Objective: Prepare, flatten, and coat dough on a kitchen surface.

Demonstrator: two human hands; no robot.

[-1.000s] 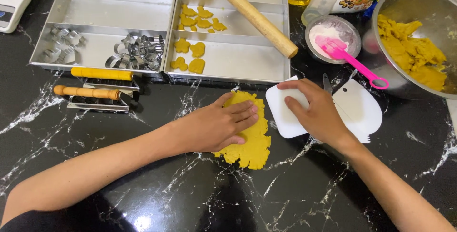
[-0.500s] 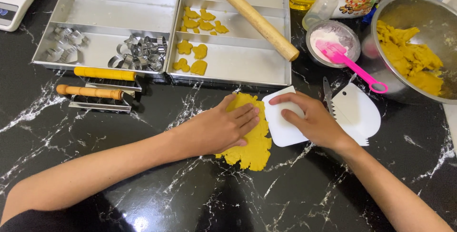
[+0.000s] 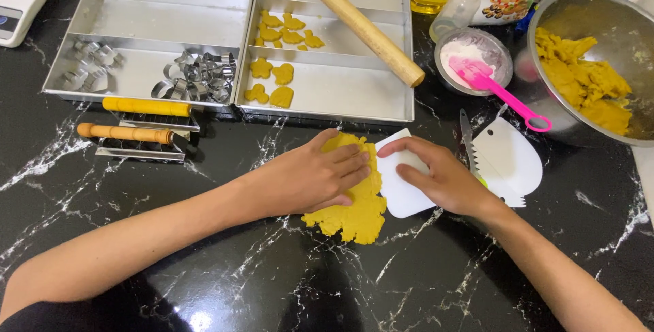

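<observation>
The left hand (image 3: pixel 310 179) lies flat, fingers stretched together, pressing on the one slab of yellow dough (image 3: pixel 354 202) on the black counter (image 3: pixel 204 271); it grips nothing. The right hand (image 3: pixel 443 179) curls its fingers over a white scraper (image 3: pixel 402 192), whose edge touches the dough's right side. Just right of it lie a second white scraper (image 3: pixel 511 162) and a knife (image 3: pixel 469 145).

Beyond stand two metal trays: the right tray (image 3: pixel 340 93) holds about nine cut dough shapes (image 3: pixel 272 73) and one rolling pin (image 3: pixel 364 29); the left tray (image 3: pixel 136 25) holds cutters (image 3: pixel 194 80). Two wooden-handled tools (image 3: pixel 136 121) lie before it. One bowl (image 3: pixel 593 66) holds more dough.

Compared with half a second ago, the scraper has closed up against the dough.
</observation>
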